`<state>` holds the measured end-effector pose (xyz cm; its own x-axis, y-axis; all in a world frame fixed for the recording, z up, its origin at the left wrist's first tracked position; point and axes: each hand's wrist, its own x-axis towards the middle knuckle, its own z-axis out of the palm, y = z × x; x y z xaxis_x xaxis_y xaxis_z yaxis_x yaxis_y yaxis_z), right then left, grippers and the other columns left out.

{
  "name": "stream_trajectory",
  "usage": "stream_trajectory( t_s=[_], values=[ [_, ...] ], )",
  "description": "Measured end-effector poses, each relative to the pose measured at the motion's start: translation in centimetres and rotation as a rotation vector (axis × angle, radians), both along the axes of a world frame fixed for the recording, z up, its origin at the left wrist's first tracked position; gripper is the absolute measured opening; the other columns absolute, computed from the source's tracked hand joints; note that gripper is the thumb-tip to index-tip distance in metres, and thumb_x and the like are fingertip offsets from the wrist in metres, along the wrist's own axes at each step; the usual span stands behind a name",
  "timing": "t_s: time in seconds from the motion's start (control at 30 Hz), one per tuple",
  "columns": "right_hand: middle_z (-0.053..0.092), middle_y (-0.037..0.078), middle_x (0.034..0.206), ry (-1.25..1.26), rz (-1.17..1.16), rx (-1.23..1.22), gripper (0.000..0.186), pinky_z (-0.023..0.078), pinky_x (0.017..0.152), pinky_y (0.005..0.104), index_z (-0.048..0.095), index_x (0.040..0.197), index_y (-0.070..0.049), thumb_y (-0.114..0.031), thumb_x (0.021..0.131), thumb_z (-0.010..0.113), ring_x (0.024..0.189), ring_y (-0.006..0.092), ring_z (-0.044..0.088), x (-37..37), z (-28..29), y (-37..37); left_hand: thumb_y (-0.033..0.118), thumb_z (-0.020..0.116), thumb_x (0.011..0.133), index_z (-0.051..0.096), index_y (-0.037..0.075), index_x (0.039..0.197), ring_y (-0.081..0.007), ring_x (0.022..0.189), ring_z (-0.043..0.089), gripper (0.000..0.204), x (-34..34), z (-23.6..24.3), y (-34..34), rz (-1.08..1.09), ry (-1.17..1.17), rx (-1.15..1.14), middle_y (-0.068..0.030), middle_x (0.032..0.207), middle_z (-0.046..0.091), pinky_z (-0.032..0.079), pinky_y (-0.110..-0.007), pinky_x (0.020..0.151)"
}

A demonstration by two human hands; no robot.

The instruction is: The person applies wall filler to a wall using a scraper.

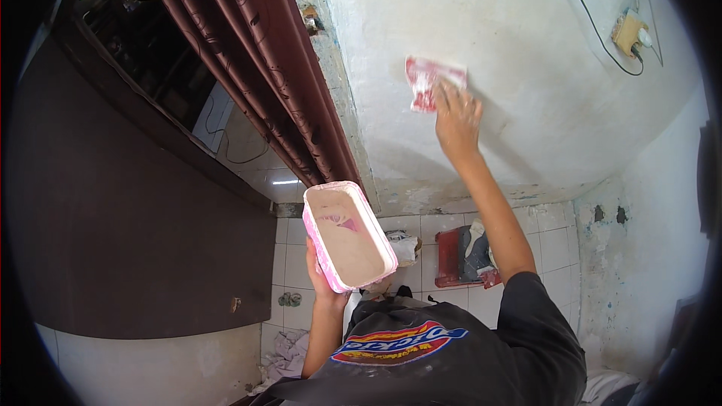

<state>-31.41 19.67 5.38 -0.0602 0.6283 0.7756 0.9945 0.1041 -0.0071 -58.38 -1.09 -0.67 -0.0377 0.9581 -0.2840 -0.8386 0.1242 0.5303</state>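
Observation:
My left hand [320, 278] grips a pink-and-white rectangular plastic tub [308, 218] from below and along its left side. Inside lies a smooth beige-grey paste [353, 252], with a patch of pink wall or floor showing through. Up at the pale wall [391, 0], my right hand [457, 116] is closed on a flat red spreader [421, 79] smeared with white. The spreader lies at the wall's surface, a little blurred; its exact contact is hard to see. Fingers of the left hand are mostly hidden behind the tub.
A dark red curtain [263, 45] hangs beside the wall's left edge. Left of it stands a large brown panel [150, 203]. On the tiled floor are a red-and-grey box-like thing [449, 256] and a white bag [404, 248]. A socket with a cable [628, 34] sits upper right.

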Motion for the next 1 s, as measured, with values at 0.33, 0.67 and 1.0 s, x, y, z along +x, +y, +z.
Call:
stream_trajectory(
  t_s=[0.33, 0.67, 1.0],
  values=[
    [0.053, 0.002, 0.133, 0.133, -0.041, 0.131, 0.040, 0.034, 0.096, 0.0463, 0.057, 0.127, -0.012, -0.007, 0.087, 0.050, 0.118, 0.0263, 0.047, 1.1, 6.2, -0.5, 0.052, 0.041, 0.097, 0.043, 0.008, 0.135, -0.0262, 0.112, 0.059, 0.058, -1.0, 0.0, -0.3, -0.005, -0.006, 0.014, -0.0121, 0.125, 0.057, 0.049, -0.041, 0.095],
    [0.058, 0.007, 0.124, 0.125, 0.136, -0.244, 0.036, 0.039, 0.091, 0.0403, 0.058, 0.123, -0.009, -0.004, 0.087, 0.052, 0.110, 0.0274, 0.054, 0.9, -4.1, -3.3, 0.049, 0.038, 0.099, 0.039, 0.008, 0.139, -0.0265, 0.117, 0.055, 0.057, 0.0, 1.1, 0.2, 0.010, -0.016, 0.081, -0.0119, 0.132, 0.053, 0.046, -0.042, 0.098],
    [0.064, 0.003, 0.099, 1.432, 0.813, -0.427, 0.019, 0.044, 0.078, 0.0212, 0.055, 0.111, 0.005, -0.007, 0.096, 0.055, 0.086, 0.0047, 0.054, -3.9, 4.5, -15.3, 0.046, 0.032, 0.101, 0.038, 0.006, 0.139, -0.0270, 0.118, 0.055, 0.056, 1.0, 2.2, 1.8, 0.087, 0.014, 0.233, -0.0132, 0.133, 0.051, 0.045, -0.040, 0.099]
  ],
)
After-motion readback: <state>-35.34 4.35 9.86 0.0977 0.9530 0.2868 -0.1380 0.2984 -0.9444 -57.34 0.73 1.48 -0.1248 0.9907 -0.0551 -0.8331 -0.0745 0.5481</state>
